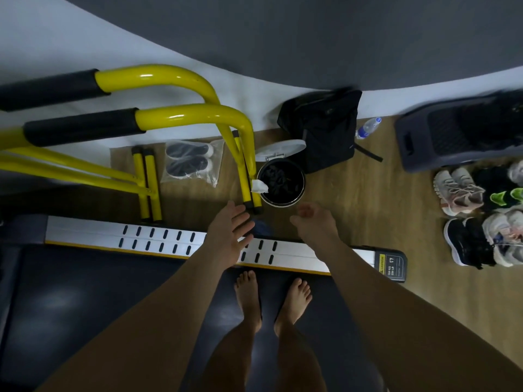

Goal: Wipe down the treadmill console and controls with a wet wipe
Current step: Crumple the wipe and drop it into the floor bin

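Note:
A crumpled white wet wipe [259,186] hangs on the left rim of a small round bin [283,200] with a black liner, its white lid [280,149] tipped open behind it. My left hand [230,229] is stretched out flat, fingers straight, just below the bin and over the treadmill's white side rail [113,236]. To its right my right hand [314,222] hovers with loosely curled fingers and holds nothing. I stand barefoot on the dark treadmill belt [99,301]. The console is out of view.
Yellow bars [181,114] with black foam grips stand left of the bin. A bag of shoes [189,161], a black backpack [322,128], a water bottle [368,128], a grey machine [458,131] and several pairs of shoes [481,216] lie on the wooden floor.

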Demonstrator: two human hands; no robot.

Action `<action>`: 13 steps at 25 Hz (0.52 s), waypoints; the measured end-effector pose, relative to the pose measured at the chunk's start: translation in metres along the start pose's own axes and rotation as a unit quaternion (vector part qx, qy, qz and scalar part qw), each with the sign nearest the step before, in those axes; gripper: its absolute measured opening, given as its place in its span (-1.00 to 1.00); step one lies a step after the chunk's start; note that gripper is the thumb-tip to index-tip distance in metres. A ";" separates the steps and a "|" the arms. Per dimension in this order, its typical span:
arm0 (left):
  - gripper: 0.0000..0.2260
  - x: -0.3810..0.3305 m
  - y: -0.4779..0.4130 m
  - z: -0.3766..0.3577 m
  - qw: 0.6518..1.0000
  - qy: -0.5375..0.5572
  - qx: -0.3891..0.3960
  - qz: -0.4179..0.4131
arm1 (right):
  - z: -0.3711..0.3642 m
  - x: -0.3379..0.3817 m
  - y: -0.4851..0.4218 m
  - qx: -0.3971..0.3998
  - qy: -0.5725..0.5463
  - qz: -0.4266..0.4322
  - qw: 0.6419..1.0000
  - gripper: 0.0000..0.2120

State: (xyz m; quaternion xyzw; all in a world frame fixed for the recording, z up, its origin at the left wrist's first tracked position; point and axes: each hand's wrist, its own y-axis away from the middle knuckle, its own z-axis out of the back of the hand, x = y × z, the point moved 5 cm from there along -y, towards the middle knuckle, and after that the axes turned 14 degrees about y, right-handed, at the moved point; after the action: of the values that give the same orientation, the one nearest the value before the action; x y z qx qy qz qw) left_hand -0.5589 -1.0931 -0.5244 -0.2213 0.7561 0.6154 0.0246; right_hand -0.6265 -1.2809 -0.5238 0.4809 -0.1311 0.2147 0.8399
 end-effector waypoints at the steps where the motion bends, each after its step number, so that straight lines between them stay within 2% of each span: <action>1: -0.59 -0.001 -0.013 0.000 1.000 -0.015 0.003 -0.002 | -0.006 0.001 -0.008 0.006 0.008 0.008 1.000 -0.66; 5: -0.72 0.011 -0.130 0.006 0.997 -0.073 -0.014 0.006 | -0.061 -0.018 -0.099 0.040 0.017 0.023 0.999 -0.60; 8: -0.82 0.028 -0.253 0.012 0.994 -0.111 -0.019 0.010 | -0.124 -0.052 -0.199 0.072 0.010 0.025 0.997 -0.53; 10: -0.82 0.038 -0.332 0.018 0.989 -0.143 -0.036 0.010 | -0.162 -0.074 -0.261 0.081 -0.003 0.019 0.997 -0.60; 13: -0.55 0.054 -0.428 0.024 0.974 -0.214 -0.076 0.003 | -0.208 -0.100 -0.335 0.107 -0.053 -0.011 0.993 -0.51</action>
State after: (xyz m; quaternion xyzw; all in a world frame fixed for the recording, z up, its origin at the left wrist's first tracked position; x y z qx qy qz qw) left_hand -0.4566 -1.1484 -0.9404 -0.0837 0.6847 0.7045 0.1672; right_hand -0.5480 -1.2739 -0.9234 0.5805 -0.1466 0.1925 0.7775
